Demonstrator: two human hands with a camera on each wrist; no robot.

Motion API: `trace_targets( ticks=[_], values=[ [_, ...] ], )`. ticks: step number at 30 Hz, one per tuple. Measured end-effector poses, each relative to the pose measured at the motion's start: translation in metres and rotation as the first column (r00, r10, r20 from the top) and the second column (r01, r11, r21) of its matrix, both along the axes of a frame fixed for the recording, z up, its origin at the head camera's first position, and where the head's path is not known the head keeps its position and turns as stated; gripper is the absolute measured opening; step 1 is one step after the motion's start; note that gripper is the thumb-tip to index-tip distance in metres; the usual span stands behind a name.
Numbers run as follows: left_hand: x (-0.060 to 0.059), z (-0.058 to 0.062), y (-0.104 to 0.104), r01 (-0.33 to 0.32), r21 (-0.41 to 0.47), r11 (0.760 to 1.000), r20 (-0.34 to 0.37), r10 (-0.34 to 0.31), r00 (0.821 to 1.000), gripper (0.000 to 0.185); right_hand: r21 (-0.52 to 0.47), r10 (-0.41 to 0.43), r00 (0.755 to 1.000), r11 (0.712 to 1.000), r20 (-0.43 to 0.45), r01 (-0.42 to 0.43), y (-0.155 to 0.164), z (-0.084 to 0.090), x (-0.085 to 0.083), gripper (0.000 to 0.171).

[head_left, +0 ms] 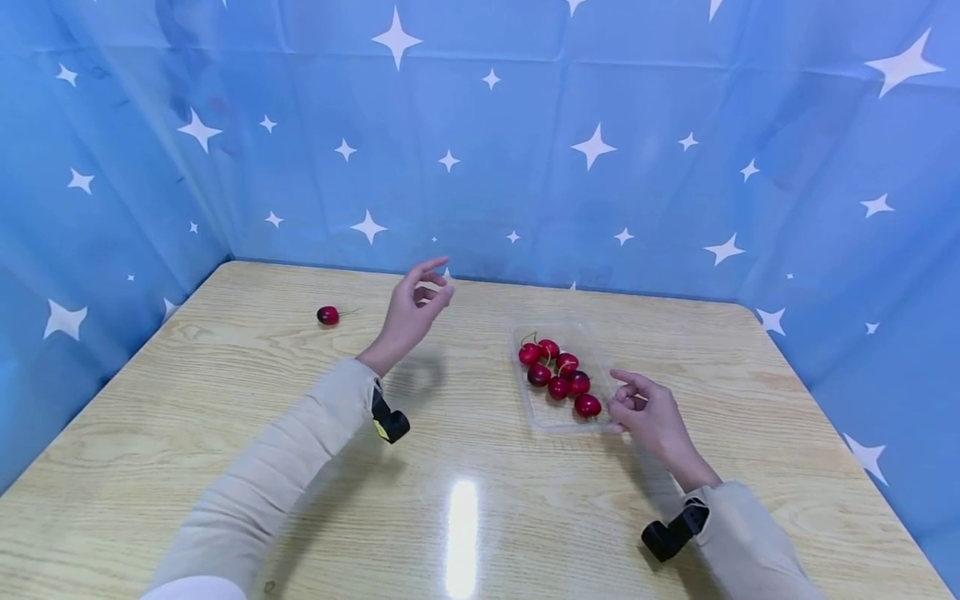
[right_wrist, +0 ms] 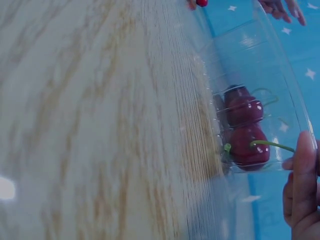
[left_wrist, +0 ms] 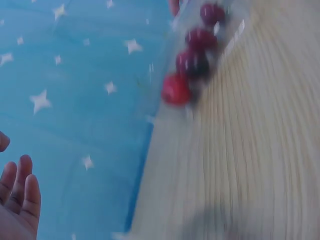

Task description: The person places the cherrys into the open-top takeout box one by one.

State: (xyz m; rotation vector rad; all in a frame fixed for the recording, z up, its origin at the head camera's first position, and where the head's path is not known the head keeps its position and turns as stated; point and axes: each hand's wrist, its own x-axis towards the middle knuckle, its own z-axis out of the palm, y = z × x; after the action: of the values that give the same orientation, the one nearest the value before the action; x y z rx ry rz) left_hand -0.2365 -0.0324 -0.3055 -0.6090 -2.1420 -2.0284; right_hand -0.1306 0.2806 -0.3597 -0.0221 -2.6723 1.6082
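A clear plastic box stands on the table right of centre, with several dark red cherries inside, some with green stems. At the box's near right corner my right hand pinches the rim between thumb and fingers. In the right wrist view the thumb and fingers are at the box's edge, close to a cherry stem. My left hand is raised over the table left of the box, fingers loosely bent and holding nothing. One loose cherry with a stem lies farther left.
The wooden table has rounded back corners. A blue curtain with white stars hangs behind it and along both sides. Black wrist cameras are strapped over both beige sleeves. Light glares off the tabletop near the front.
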Motion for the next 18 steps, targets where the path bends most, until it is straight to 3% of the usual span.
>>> trace_targets(
  ticks=[7,13,18],
  values=[
    [-0.012,-0.010,-0.036,-0.082,-0.189,0.979,-0.001,0.083,0.997,0.040,0.005,-0.002,1.000,1.000,0.006,0.002,0.000,0.000,0.000,0.046],
    [-0.023,-0.015,-0.066,-0.094,-0.269,0.958,0.011,0.101,0.995,0.042,0.014,-0.008,1.000,1.000,0.001,0.008,0.000,0.000,0.000,0.045],
    [-0.044,-0.035,-0.092,-0.128,-0.316,0.940,-0.012,0.131,0.991,0.043,0.007,-0.002,1.000,1.000,-0.015,0.002,0.000,-0.001,-0.001,0.045]
  ],
)
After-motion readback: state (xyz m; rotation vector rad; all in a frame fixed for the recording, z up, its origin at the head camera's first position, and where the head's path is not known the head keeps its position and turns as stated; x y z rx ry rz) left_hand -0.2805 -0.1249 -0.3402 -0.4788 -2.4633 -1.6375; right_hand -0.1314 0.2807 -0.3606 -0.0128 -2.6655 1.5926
